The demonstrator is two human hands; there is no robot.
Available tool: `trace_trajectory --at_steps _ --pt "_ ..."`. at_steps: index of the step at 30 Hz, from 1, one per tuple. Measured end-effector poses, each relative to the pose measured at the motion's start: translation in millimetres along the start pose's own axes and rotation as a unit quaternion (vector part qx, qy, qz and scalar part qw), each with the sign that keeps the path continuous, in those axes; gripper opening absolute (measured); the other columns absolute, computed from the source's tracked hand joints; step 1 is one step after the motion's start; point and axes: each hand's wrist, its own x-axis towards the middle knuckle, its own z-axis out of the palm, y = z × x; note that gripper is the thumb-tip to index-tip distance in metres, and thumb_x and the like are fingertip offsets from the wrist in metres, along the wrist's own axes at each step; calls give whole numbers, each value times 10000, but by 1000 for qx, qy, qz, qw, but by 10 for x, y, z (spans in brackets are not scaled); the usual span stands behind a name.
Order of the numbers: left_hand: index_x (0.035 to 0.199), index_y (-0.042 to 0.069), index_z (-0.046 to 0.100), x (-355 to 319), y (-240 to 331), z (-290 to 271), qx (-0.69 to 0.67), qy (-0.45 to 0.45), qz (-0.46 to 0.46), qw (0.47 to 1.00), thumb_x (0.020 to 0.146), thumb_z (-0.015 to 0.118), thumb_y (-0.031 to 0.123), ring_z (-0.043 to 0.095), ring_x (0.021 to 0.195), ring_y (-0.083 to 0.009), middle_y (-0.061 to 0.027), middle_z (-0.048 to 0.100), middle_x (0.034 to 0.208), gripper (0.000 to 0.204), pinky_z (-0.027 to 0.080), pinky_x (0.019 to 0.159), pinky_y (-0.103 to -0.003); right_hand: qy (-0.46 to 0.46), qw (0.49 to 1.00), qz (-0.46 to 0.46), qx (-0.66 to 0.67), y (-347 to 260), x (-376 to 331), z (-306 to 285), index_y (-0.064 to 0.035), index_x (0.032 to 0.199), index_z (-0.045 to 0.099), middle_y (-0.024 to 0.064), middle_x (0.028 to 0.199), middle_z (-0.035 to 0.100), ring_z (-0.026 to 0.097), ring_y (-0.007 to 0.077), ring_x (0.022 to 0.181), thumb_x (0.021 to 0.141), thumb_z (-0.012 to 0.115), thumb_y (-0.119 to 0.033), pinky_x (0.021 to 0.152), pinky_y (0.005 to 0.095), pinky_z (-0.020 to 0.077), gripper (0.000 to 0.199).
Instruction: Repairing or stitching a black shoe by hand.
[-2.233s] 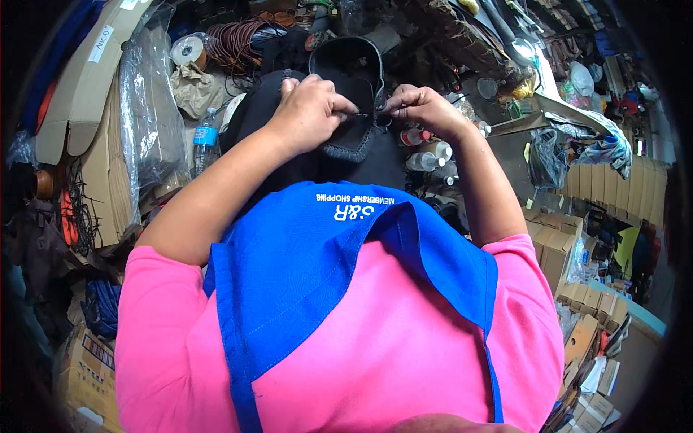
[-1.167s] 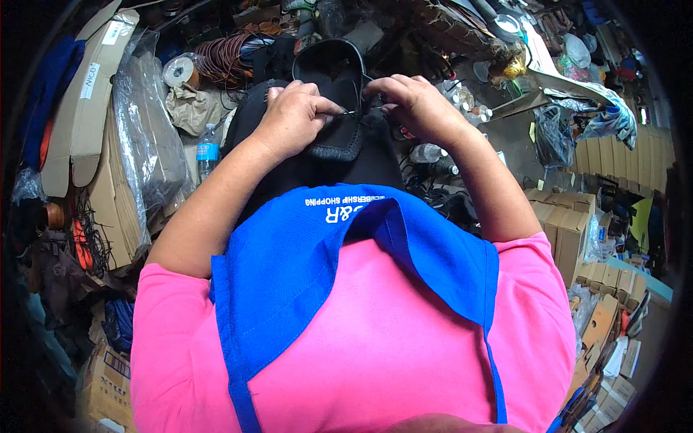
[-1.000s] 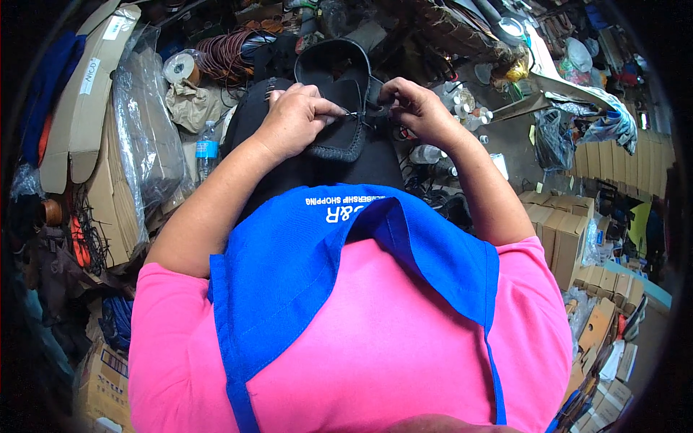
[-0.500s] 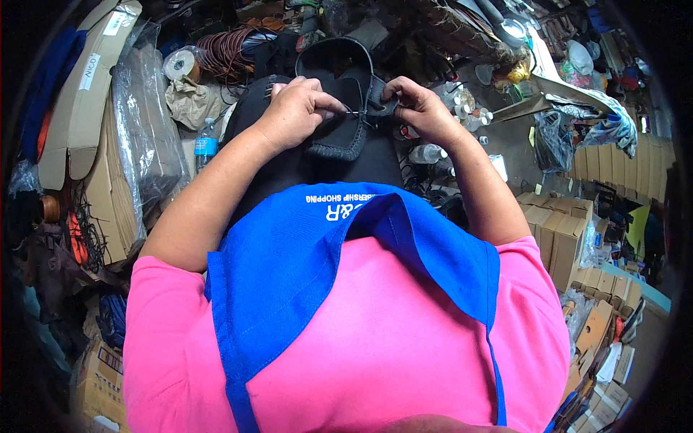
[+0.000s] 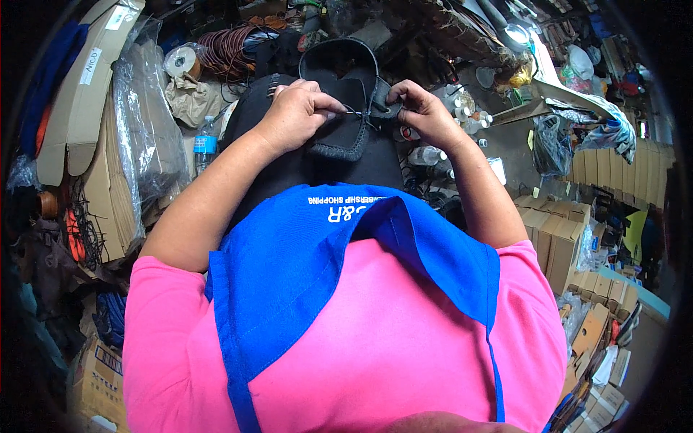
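Item: black shoe upper, a dark moccasin-type piece with a stitched rim, held over a black cloth-covered lap, just above the blue apron.

Left hand: rests on the upper's left side, thumb and forefinger pinched narrow on what looks like a thin needle or awl. The metal shows only as a fine bright line pointing right; which tool it is cannot be told.

Right hand: fingers closed on the right edge of the upper, gripping a small black flap close to the tool's tip. Whether thread is also held there is too small to see.

Surroundings:
- coil of reddish-brown cord, well apart at the top
- plastic water bottle, left of the left forearm
- flattened cardboard and clear plastic sheeting, far left
- stacked small cartons, right

Risks, as judged:
- The point sits very near the right fingertips; a sudden push through the stiff material could prick them.
- The flap is held by a small pinch only; if it slips, the seam edges would go out of line.
- A fine tool in a narrow grip may bend or twist out if driven at an angle.
- A dropped tool would be hard to find amid the dark clutter.
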Motion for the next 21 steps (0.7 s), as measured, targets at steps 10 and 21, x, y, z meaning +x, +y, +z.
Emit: trace_trajectory --at_steps 10,21 --pt "902 258 725 5 40 19 25 -38 -20 999 783 649 193 521 907 -191 20 568 788 155 318 844 -368 23 999 -7 -27 3 -33 32 -65 1043 547 -30 962 550 506 52 916 804 588 66 810 214 416 276" --pt "861 183 716 -24 389 -106 170 42 55 983 738 637 89 512 892 -213 -15 530 798 174 332 825 -385 84 996 -6 -36 -24 -96 138 -78 1143 555 -21 884 543 527 78 829 819 609 30 752 220 440 345"
